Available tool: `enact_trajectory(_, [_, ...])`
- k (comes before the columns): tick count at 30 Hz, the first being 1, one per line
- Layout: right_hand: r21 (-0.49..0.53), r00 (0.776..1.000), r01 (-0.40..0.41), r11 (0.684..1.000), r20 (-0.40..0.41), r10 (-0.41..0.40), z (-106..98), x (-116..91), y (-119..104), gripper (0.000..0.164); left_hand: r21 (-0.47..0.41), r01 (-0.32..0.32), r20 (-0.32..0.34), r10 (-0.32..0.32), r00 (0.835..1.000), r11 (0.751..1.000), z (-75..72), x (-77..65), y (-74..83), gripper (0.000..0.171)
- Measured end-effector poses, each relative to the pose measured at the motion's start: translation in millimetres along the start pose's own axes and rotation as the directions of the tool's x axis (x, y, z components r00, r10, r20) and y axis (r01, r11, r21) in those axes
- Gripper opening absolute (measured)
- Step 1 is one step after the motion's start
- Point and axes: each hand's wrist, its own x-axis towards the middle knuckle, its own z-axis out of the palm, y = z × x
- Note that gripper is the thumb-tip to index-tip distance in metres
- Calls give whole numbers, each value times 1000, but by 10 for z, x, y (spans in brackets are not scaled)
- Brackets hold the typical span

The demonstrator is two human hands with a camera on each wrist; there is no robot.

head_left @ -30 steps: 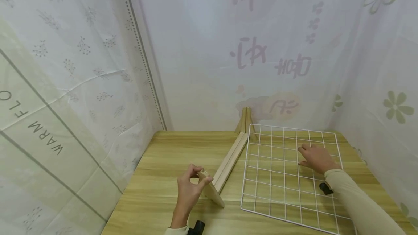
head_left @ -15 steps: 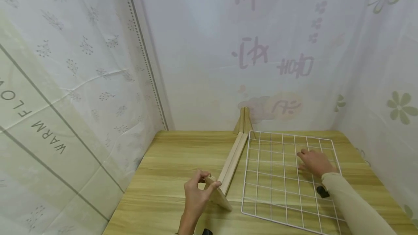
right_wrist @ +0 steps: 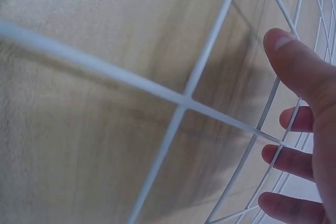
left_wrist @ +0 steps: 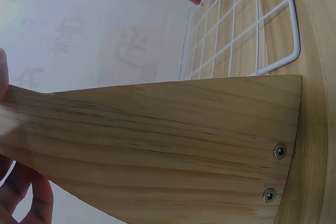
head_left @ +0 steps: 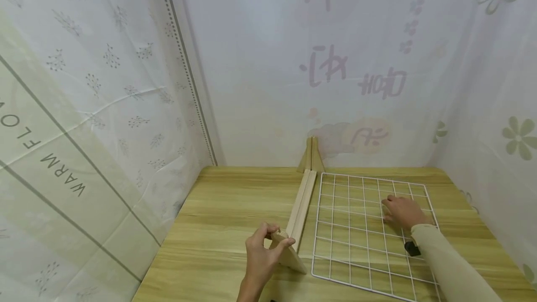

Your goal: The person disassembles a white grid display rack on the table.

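Observation:
A wooden stand lies across the table: two flared end pieces joined by a pair of long rails. My left hand pinches the narrow top of the near end piece between thumb and fingers. Two metal bolt heads show low on that piece in the left wrist view. The far end piece stands upright by the back edge. To the right of the rails is a white wire grid. My right hand grips it around its wires, with fingertips partly behind them.
The wood-grain table carries the stand and grid. Patterned curtains hang behind it and at both sides. The far end piece stands close to the back curtain.
The grid has come down and nearer with my right hand. My left hand has shifted right with the near end piece, and the rails have swung to point more straight ahead.

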Motion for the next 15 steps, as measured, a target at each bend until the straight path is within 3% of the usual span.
enact_trajectory(5, [44, 999, -33, 998, 15, 32, 26, -14, -18, 41, -24, -51, -11, 50, 999, 998, 34, -4, 22, 42])
enact_trajectory(10, [86, 997, -56, 995, 49, 51, 43, -18, -6, 31, -25, -60, -18, 60, 998, 998, 70, -13, 45, 41])
enact_trajectory(15, [105, 995, -60, 993, 83, 51, 25, 1, 8, 36, -7, -78, -22, 77, 997, 997, 92, -13, 66, 41])
